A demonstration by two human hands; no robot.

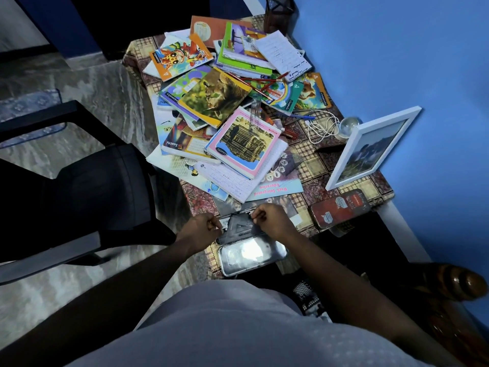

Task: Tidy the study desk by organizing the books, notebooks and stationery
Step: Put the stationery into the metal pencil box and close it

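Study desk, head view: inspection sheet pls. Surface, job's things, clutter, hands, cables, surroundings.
Surface: desk under a checked cloth, mostly covered.
Job's things: notebooks in a loose overlapping heap; red pencils lying on the heap; blue pen on the cloth; open metal geometry box at the near edge; set square just above it; red tin shut, at the right edge.
Clutter: white photo frame propped by the wall; glass ball behind it.
Hands: left hand and right hand both pinch the set square.
Cables: white cable coiled loosely beside the frame.
Surroundings: black chair left of the desk; blue wall on the right; mesh holder at the far corner.
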